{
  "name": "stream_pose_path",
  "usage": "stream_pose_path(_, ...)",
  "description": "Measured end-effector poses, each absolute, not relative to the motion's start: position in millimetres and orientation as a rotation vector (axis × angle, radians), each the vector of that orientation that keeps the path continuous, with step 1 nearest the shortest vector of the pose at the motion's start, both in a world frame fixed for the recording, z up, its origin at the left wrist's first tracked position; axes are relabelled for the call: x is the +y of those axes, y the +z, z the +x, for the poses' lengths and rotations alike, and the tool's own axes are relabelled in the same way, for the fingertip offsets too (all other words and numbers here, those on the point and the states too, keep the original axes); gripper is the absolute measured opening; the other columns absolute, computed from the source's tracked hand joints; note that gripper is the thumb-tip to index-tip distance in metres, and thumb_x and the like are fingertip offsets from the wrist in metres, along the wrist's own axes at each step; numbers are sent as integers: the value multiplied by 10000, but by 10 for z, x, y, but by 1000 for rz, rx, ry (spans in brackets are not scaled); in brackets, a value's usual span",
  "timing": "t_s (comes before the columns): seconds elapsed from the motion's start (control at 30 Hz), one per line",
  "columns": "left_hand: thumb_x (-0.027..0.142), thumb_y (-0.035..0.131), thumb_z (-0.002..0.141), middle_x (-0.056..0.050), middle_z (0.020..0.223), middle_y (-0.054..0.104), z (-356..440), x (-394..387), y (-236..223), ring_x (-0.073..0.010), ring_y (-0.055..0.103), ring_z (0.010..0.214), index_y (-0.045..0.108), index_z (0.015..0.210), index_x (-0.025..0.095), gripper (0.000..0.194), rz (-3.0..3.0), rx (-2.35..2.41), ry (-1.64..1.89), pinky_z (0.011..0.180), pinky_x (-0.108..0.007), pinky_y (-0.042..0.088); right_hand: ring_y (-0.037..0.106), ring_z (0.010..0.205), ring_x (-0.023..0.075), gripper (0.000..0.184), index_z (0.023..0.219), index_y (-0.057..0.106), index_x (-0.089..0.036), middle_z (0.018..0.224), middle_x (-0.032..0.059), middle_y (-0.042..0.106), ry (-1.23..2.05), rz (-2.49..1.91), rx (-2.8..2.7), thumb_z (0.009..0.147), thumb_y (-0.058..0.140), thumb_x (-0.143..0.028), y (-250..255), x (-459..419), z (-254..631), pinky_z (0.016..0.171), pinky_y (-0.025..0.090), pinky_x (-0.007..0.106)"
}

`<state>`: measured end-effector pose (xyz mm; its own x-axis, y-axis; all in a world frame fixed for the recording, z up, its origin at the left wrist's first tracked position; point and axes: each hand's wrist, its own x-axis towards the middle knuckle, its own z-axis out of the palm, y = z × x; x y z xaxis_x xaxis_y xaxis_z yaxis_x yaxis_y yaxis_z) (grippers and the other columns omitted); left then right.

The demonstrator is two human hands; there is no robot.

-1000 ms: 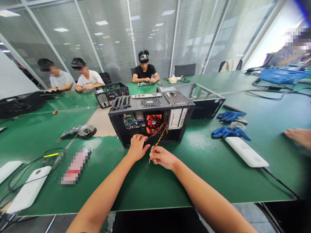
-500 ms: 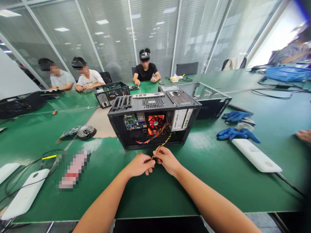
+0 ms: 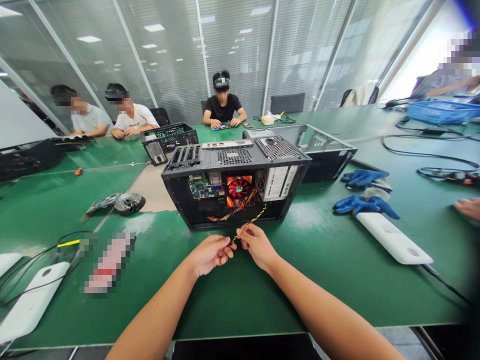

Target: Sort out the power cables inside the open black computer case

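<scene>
A black computer case [image 3: 228,157] lies on its side in front of me, its open face showing a motherboard [image 3: 204,185], a red fan [image 3: 239,191] and a white-labelled power supply [image 3: 281,182]. From below the power supply a twisted yellow-and-black cable [image 3: 258,216] runs out toward me. My right hand [image 3: 257,245] pinches this cable just outside the case. Close beside it, my left hand [image 3: 213,254] is closed on the cable's near end; the fingers hide most of that end. A bundle of coloured wires [image 3: 228,214] hangs inside the case.
Behind stand another open case [image 3: 326,160] and a smaller case [image 3: 170,140]. Blue gloves [image 3: 365,205] and a white power strip [image 3: 393,237] lie to the right. At left are a metal-and-black cooler-like part [image 3: 129,203], a blurred pink item [image 3: 110,262] and cables. Several people sit around the green table [image 3: 240,300].
My left hand has shifted slightly left and turned, fingers more curled; the right hand still pinches the cable. Across the table, a person now has both hands at a circuit board.
</scene>
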<state>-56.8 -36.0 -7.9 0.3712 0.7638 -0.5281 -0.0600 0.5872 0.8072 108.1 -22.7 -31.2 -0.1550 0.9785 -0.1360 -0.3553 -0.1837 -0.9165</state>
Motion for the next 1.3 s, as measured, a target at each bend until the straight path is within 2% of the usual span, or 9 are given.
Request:
stream_pose_path(0.17,459,643,830,2,582,588,-592,-359,-80,-38,474,388,614,847,105,356,863,1059,603,351,-150,269,381,472,67,356,739,562,-174,667,-15,565,1671,-940,-1022,698,737,-481,-300,-227,1096,466,269,248)
stream_pose_path(0.4,476,670,783,-9,671,631,-573,-365,-107,-56,530,448,592,857,121,371,1180,1151,684,393,-163,362,361,453,70,388,670,528,-182,564,-42,497,1561,-1034,-1072,703,724,-515,-354,-212,1092,455,256,248)
stream_pose_path(0.57,437,685,768,1,688,638,-542,-382,-130,-76,549,457,570,930,146,352,1348,1216,752,405,-183,410,366,449,77,399,673,539,-183,567,-31,507,1548,-1064,-1041,692,726,-536,-380,-203,1089,451,251,252)
stream_pose_path(0.7,486,624,806,-10,645,637,-527,-391,-122,-80,547,435,535,811,152,346,1221,1238,747,387,-177,375,371,452,82,384,660,552,-177,523,-38,484,1570,-1041,-1092,711,713,-522,-380,-208,1090,467,262,257)
stream_pose_path(0.9,534,529,855,22,528,553,-532,-394,-106,-72,474,364,528,804,152,385,961,1190,637,369,-181,309,421,476,85,341,701,574,-167,572,-24,536,1602,-996,-1117,724,716,-476,-362,-222,1080,486,289,257)
stream_pose_path(1.03,456,426,926,-3,601,600,-523,-422,-88,-113,549,450,534,817,177,319,1409,1307,682,435,-219,385,418,464,75,368,681,552,-170,590,-25,542,1704,-952,-974,677,761,-473,-337,-224,1082,481,298,253)
stream_pose_path(1.17,317,456,943,-18,735,650,-537,-444,-65,-139,614,650,601,858,199,205,2052,1339,734,633,-256,458,391,424,57,431,655,538,-163,566,-24,529,1856,-970,-896,668,755,-535,-300,-212,1117,454,273,240)
stream_pose_path(1.3,309,469,956,-37,812,654,-573,-436,-117,-167,619,754,634,935,202,197,2330,1352,838,709,-285,478,349,389,43,510,602,551,-138,492,-30,472,1820,-1086,-1125,708,684,-619,-289,-186,1175,418,189,226)
